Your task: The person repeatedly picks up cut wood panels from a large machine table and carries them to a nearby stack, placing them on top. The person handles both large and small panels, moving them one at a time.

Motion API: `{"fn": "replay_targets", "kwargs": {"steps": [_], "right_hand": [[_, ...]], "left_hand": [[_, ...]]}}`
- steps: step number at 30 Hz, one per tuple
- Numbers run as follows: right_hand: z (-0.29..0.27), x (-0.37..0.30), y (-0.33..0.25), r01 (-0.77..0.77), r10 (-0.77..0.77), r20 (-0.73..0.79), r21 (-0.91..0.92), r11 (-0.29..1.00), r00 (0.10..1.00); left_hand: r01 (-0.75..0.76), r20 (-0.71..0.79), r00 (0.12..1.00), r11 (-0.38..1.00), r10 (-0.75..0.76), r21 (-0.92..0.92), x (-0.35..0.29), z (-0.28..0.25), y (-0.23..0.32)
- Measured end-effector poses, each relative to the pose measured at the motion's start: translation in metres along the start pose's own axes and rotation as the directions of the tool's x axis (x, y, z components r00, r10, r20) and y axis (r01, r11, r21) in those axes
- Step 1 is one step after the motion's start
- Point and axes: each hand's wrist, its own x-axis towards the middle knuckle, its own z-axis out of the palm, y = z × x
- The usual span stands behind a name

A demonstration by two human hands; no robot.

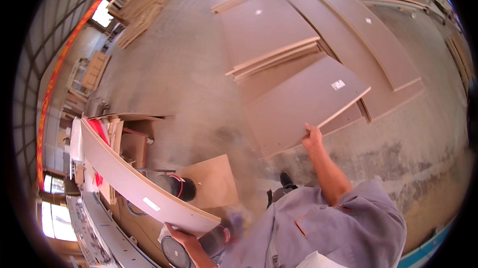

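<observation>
My right hand (312, 137) is closed on the near edge of a flat grey-brown wooden board (298, 104) with a white label. That board is tilted above other boards lying on the floor. At the lower left, my left hand (180, 236) grips the near end of a long, narrow board (134, 183), also grey-brown with a pale edge and a white label. Its underside hides part of that hand's fingers. Beneath and beside the narrow board are a black cylindrical container (178, 187) and a round dark-topped one (175, 252).
Stacked boards (269, 29) and a long board (368, 34) lie on the concrete floor ahead. A brown sheet (214, 181) lies by the black container. Timber stacks (144, 9) stand far left, and a machine bed (107, 228) runs along the lower left.
</observation>
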Motion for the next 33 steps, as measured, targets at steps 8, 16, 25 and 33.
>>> {"fn": "replay_targets", "kwargs": {"steps": [8, 16, 25, 33], "right_hand": [[-0.160, -0.118, -0.058, -0.070, 0.033, -0.068, -0.664, 0.745, 0.997], [-0.189, -0.212, -0.086, -0.004, -0.006, -0.008, -0.838, 0.545, 1.000], [-0.102, -0.293, -0.168, 0.583, 0.046, 0.692, -0.641, 0.499, 0.721], [-0.195, -0.325, -0.343, 0.641, -0.511, 0.404, -0.323, 0.696, 0.759]], "left_hand": [[0.177, 0.045, 0.983, 0.983, -0.179, 0.055, 0.091, 0.037, -0.040], [0.172, 0.231, 0.946, 0.957, -0.226, 0.232, 0.046, 0.161, -0.107], [0.430, 0.829, 0.509, 0.903, -0.233, -0.011, -0.194, 0.337, -0.156], [0.592, 0.975, -0.022, 0.783, -0.221, 0.191, -0.497, 0.433, -0.167]]}}
